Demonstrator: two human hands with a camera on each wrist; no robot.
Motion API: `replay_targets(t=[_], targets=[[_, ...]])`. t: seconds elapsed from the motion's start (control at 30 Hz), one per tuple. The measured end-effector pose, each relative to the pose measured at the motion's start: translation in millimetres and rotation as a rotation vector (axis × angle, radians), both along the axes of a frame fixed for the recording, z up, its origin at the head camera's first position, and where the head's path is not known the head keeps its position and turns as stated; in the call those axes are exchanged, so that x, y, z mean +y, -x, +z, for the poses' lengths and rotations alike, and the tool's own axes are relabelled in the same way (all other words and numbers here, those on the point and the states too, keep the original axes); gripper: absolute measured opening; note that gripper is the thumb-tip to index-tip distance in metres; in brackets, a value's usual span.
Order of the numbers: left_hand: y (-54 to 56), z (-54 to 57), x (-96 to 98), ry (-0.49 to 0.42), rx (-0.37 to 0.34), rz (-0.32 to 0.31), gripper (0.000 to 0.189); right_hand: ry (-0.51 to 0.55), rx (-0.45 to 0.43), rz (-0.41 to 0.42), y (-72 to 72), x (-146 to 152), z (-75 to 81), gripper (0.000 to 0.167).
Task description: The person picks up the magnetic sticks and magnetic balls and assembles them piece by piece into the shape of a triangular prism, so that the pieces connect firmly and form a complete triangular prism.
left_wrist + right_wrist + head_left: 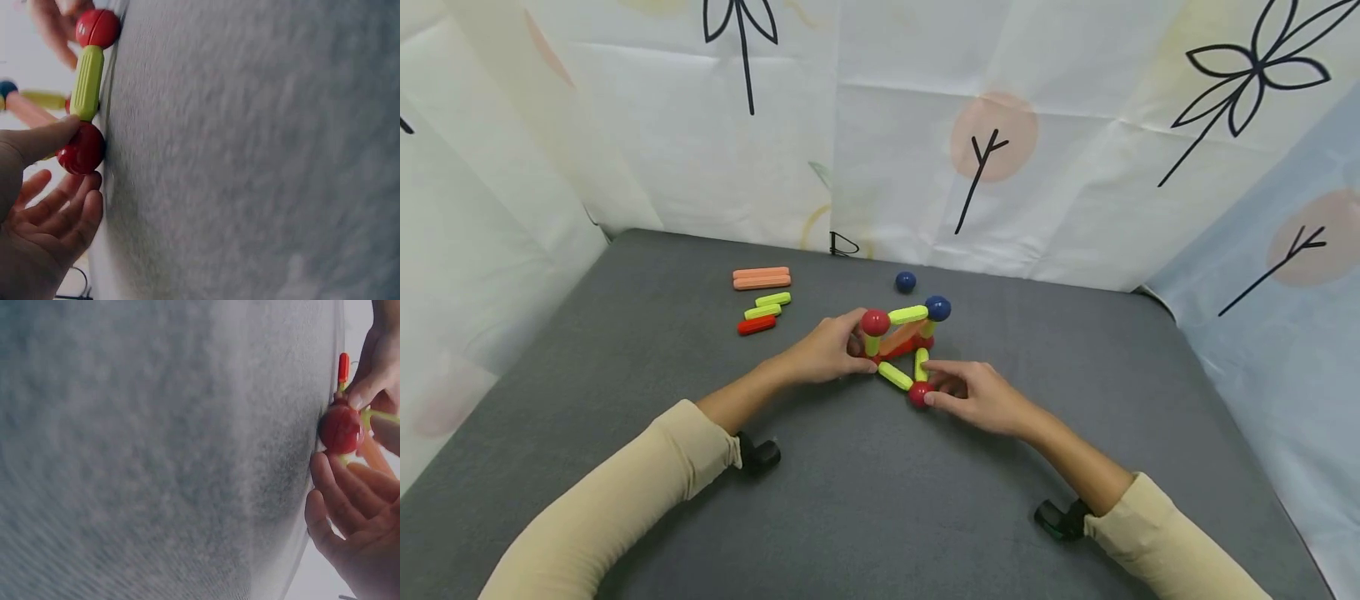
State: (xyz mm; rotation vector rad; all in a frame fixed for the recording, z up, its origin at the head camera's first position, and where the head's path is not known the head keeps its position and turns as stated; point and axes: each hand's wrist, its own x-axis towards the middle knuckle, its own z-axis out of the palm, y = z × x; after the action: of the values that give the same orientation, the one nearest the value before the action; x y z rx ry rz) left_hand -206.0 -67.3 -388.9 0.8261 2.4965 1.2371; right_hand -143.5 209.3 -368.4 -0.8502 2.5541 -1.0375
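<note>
A small magnetic-rod structure of balls and sticks stands on the dark table in the head view. Its top has a red ball [875,322] and a blue ball [937,307], joined by a yellow-green stick [908,315]. An orange stick [904,335] slants behind. My left hand [826,350] pinches the left base red ball [82,150], its thumb near a yellow-green stick [87,81]. At the front corner my right hand [981,396] holds another red ball [919,394] between thumb and fingers, where two yellow-green sticks meet. Fingers partly hide the left base ball in the head view.
A loose blue ball [906,282] lies behind the structure. To the left are two orange sticks [762,283], two short yellow-green sticks [763,312] and a red stick [756,325]. A patterned cloth [895,167] hangs along the table's back edge.
</note>
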Motion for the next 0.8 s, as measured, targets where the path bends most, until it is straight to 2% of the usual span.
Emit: replay_targets(t=[0.1, 0.17, 0.23, 0.33, 0.4, 0.47, 0.57, 0.67, 0.8], targets=[[7.6, -3.7, -3.8, -0.046, 0.027, 0.022, 0.056, 0.023, -0.032, 0.054, 0.1, 0, -0.1, 0.047], [11.8, -6.8, -5.4, -0.074, 0.042, 0.021, 0.056, 0.024, -0.034, 0.058, 2.5, 1, -0.1, 0.043], [14.6, -8.8, -6.0, -0.090, 0.044, 0.025, 0.057, 0.010, -0.011, 0.004, 6.6, 3, 0.0, 0.034], [17.0, -10.1, -5.2, -0.101, 0.037, 0.027, 0.058, -0.012, 0.051, -0.134, 15.2, 7, -0.7, 0.025], [18.0, -10.7, -4.1, -0.102, 0.031, 0.030, 0.057, -0.012, 0.072, -0.209, 21.2, 8, -1.6, 0.027], [18.3, -10.9, -3.0, -0.107, 0.030, 0.025, 0.058, 0.000, 0.076, -0.233, 27.4, 7, -2.6, 0.035], [18.2, -11.0, -3.0, -0.114, 0.023, 0.018, 0.059, 0.017, 0.063, -0.206, 35.6, 4, -4.4, 0.041], [16.8, -8.2, -9.1, -0.109, 0.019, 0.033, 0.061, 0.032, 0.060, -0.167, 41.9, 1, -7.2, 0.035], [14.2, 2.2, -33.2, -0.078, 0.099, 0.108, 0.060, 0.046, 0.077, -0.153, 45.7, -1, -9.2, 0.025]])
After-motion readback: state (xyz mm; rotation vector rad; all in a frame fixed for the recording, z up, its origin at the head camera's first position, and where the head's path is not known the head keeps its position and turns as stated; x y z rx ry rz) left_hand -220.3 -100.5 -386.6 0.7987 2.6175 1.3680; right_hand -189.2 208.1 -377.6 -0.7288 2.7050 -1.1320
